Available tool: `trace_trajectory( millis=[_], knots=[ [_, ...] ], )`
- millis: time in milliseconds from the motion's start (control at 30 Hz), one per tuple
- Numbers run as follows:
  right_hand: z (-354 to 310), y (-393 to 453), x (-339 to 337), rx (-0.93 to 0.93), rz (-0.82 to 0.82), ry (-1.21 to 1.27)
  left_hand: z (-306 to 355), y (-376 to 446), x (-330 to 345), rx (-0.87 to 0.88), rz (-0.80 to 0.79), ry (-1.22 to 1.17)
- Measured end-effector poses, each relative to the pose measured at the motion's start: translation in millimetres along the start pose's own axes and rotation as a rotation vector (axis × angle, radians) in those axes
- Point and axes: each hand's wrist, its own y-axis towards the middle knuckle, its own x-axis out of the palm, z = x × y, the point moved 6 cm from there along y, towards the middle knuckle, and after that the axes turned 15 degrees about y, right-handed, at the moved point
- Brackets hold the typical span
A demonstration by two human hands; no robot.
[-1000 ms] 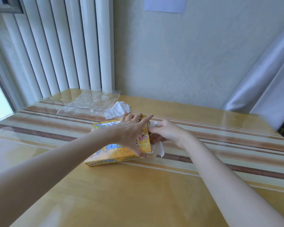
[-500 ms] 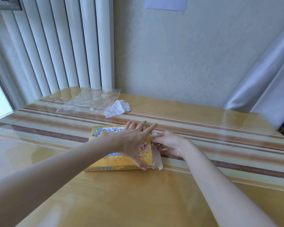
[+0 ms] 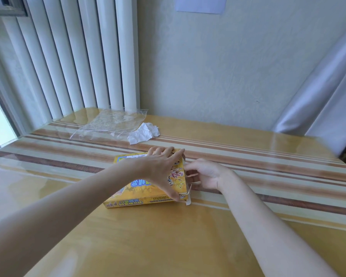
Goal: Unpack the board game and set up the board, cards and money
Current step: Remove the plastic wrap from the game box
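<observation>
A flat yellow game box (image 3: pixel 128 201) with cartoon print lies on the table (image 3: pixel 168 236), its right end open. My left hand (image 3: pixel 160 168) spans the lid, fingertips at the far edge and thumb hooked on the near side by the right corner. At the open end my right hand (image 3: pixel 204 174) has its fingers curled against the box's white end flap (image 3: pixel 188 199). That flap sticks out at the near right corner. Whatever is inside the box is hidden.
An empty clear plastic bag (image 3: pixel 110 124) and a crumpled white paper (image 3: pixel 143 132) lie at the back left of the table. White vertical blinds (image 3: pixel 68 56) and a wall stand behind, and a grey curtain (image 3: pixel 328 86) hangs at the right.
The box has slid a little nearer to me and lies flat under my left hand. My right hand stays at the open right end, and the white flap has folded closer to the box.
</observation>
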Motion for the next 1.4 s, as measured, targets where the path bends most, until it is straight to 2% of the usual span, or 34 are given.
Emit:
trace_trajectory(
  millis=[167, 333, 433, 533, 700, 833, 1167, 1400],
  knots=[
    [-5, -15, -36, 0.001, 0.081, 0.158, -19, -7, 14, -0.035, -0.077, -0.032],
    [-4, -19, -43, -0.06, 0.099, 0.307, -19, -2, 12, -0.058, -0.063, -0.058],
    [-5, -14, -27, -0.084, 0.111, 0.16, -16, -1, 11, -0.056, -0.066, -0.022],
    [-6, -9, -22, -0.216, 0.275, -0.01, -17, -4, 11, -0.063, -0.071, -0.014],
    [-6, -7, -15, -0.275, 0.294, 0.11, -28, -11, 13, -0.082, -0.098, 0.004],
    [-16, -9, -18, -0.305, 0.28, 0.113, -35, -8, 9, -0.082, -0.112, -0.013],
    [-32, -19, -63, -0.344, 0.352, 0.134, -53, -20, 3, -0.087, -0.133, -0.001],
    [-24, -23, -87, -0.321, 0.436, 0.35, -100, -41, 20, -0.22, -0.112, 0.014]
  ],
)
